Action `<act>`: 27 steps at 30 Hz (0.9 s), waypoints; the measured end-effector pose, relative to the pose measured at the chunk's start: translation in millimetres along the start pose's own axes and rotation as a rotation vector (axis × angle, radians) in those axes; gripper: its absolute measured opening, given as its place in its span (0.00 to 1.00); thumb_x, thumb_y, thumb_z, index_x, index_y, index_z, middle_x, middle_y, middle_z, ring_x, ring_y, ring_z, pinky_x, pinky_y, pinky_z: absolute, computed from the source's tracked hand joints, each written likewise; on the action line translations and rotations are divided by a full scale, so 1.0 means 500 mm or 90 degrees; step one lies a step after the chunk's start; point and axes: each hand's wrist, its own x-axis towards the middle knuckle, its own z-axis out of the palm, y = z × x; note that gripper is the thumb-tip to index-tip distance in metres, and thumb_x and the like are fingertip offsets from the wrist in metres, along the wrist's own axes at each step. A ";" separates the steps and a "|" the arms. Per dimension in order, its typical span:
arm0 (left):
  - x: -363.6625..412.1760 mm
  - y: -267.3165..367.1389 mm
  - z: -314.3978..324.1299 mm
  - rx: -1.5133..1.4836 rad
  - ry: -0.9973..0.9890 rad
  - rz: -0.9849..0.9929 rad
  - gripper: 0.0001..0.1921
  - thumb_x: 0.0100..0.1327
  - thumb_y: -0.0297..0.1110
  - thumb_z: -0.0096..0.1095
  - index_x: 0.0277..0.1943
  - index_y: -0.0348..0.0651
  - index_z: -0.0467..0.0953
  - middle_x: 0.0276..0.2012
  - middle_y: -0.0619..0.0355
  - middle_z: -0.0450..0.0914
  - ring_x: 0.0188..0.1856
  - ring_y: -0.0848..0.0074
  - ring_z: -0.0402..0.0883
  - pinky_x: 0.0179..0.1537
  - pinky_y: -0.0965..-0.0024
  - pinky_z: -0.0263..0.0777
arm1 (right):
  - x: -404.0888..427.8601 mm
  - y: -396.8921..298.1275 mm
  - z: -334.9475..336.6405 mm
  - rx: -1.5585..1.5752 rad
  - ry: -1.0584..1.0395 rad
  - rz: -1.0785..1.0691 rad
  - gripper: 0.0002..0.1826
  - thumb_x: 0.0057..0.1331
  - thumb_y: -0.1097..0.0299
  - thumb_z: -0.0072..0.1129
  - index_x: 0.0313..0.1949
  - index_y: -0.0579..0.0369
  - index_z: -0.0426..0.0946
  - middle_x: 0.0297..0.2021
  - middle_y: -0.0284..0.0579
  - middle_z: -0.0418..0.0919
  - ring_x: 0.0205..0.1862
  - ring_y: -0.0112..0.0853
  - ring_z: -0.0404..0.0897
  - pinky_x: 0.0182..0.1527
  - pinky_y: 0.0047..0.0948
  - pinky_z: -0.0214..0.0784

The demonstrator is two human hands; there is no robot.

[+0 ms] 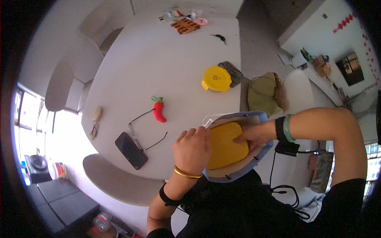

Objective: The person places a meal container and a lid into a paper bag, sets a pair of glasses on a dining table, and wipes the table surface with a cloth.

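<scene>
A blue-grey bag with a pale inside (pixel 238 175) is held open over the table's near edge, close to my body. My left hand (pixel 192 148) grips the bag's left rim, beside a white cord. Inside the bag lies a flat yellow rounded object (pixel 227 145), perhaps a container. My right hand (pixel 256 135) reaches into the bag and touches the yellow object's right side; its fingers are partly hidden, so its hold cannot be told. Beyond the bag, a round yellow lidded container (pixel 217 78) stands by a crumpled dark grey cloth or bag (pixel 231 73).
On the white table (pixel 172 65) lie a red plush chili pepper (pixel 159 110), eyeglasses (pixel 135 139), a black smartphone (pixel 131 150) and keys (pixel 94 131). A brown slatted mat (pixel 185 26) is at the far end. Chairs surround the table; an olive bag (pixel 262 93) rests on the right.
</scene>
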 end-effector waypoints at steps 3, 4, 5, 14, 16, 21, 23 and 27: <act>0.011 0.003 0.001 0.008 -0.002 0.000 0.03 0.55 0.30 0.55 0.29 0.43 0.75 0.21 0.53 0.76 0.26 0.59 0.77 0.27 0.60 0.70 | 0.061 0.034 -0.041 0.024 -0.039 -0.072 0.24 0.68 0.68 0.46 0.62 0.50 0.53 0.60 0.46 0.62 0.62 0.40 0.63 0.57 0.52 0.64; 0.013 0.005 0.000 0.006 -0.003 0.004 0.03 0.55 0.30 0.55 0.29 0.43 0.75 0.21 0.53 0.76 0.26 0.59 0.77 0.27 0.60 0.70 | 0.076 0.038 -0.048 0.010 -0.010 -0.064 0.25 0.67 0.72 0.46 0.62 0.48 0.55 0.60 0.48 0.62 0.58 0.43 0.68 0.56 0.53 0.65; 0.015 0.007 -0.002 -0.007 -0.015 0.009 0.03 0.55 0.30 0.55 0.29 0.43 0.75 0.21 0.53 0.76 0.26 0.59 0.76 0.27 0.61 0.69 | 0.086 0.044 -0.059 0.019 0.000 -0.070 0.24 0.66 0.72 0.46 0.61 0.49 0.57 0.58 0.48 0.63 0.57 0.43 0.68 0.55 0.52 0.66; 0.029 -0.002 -0.007 -0.018 -0.027 0.019 0.05 0.57 0.33 0.57 0.30 0.43 0.76 0.21 0.53 0.75 0.25 0.60 0.76 0.26 0.62 0.69 | 0.080 0.027 -0.052 -0.215 0.084 -0.084 0.18 0.57 0.70 0.52 0.48 0.52 0.70 0.47 0.52 0.71 0.48 0.46 0.74 0.47 0.46 0.69; 0.028 -0.014 -0.008 -0.014 -0.031 0.008 0.05 0.57 0.33 0.57 0.30 0.43 0.76 0.20 0.53 0.75 0.24 0.60 0.76 0.26 0.62 0.69 | 0.067 0.000 -0.015 -0.455 0.086 -0.091 0.16 0.55 0.69 0.53 0.45 0.53 0.72 0.44 0.53 0.73 0.46 0.46 0.75 0.45 0.45 0.70; 0.029 -0.020 -0.021 -0.014 -0.037 0.010 0.05 0.57 0.33 0.59 0.30 0.43 0.76 0.21 0.54 0.75 0.24 0.60 0.76 0.26 0.63 0.69 | 0.014 -0.032 0.108 -1.115 -0.083 -0.144 0.15 0.50 0.68 0.56 0.38 0.55 0.80 0.38 0.55 0.78 0.41 0.48 0.78 0.41 0.42 0.72; 0.026 -0.020 -0.018 -0.016 -0.039 0.006 0.05 0.57 0.33 0.59 0.30 0.44 0.76 0.21 0.54 0.75 0.23 0.60 0.76 0.25 0.63 0.69 | 0.104 0.032 0.125 -1.214 -0.079 -0.108 0.15 0.49 0.64 0.57 0.37 0.55 0.81 0.39 0.52 0.79 0.41 0.47 0.78 0.42 0.44 0.72; 0.030 -0.011 -0.015 -0.021 -0.034 0.005 0.04 0.58 0.33 0.59 0.30 0.45 0.76 0.21 0.54 0.74 0.22 0.59 0.76 0.23 0.63 0.68 | 0.315 0.201 0.064 -0.747 0.240 0.150 0.25 0.60 0.63 0.50 0.58 0.38 0.62 0.55 0.54 0.67 0.47 0.47 0.76 0.43 0.44 0.72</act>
